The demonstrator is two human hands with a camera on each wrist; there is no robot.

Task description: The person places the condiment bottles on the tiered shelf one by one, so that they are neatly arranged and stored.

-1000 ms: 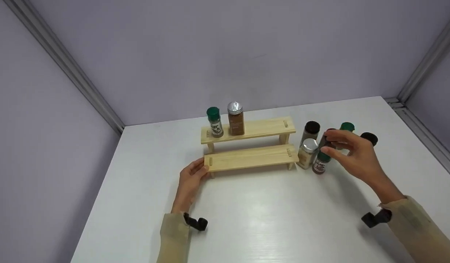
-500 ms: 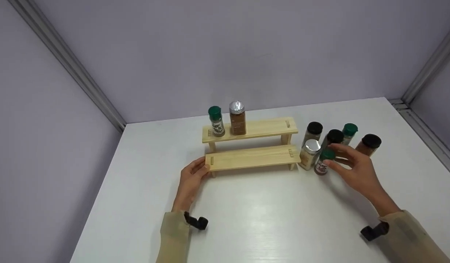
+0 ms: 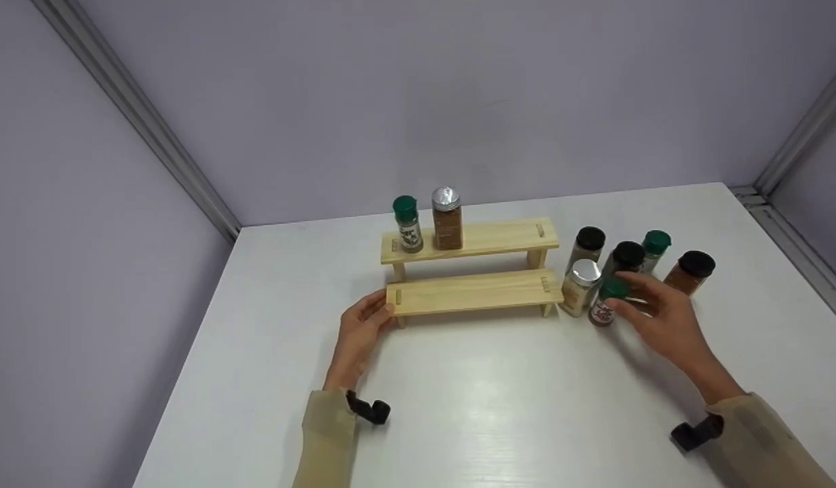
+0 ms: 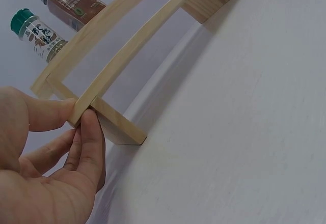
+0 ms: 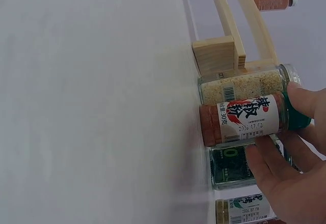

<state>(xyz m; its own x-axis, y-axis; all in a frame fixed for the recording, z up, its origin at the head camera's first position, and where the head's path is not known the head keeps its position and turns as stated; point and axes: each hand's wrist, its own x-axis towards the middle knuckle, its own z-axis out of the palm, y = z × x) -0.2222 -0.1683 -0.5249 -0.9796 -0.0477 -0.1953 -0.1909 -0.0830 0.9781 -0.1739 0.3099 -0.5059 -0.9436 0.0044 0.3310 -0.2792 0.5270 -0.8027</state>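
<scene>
Red jar upright on white surface, right hand with fingers gripping its green cap, pale jar just beside it, left hand with fingers pinching wooden rack low at its left end, brown jar on its top tier.

There were three green-capped clear jars, three black-capped jars and two silver-capped jars. Pale wooden shelves numbered two.
</scene>
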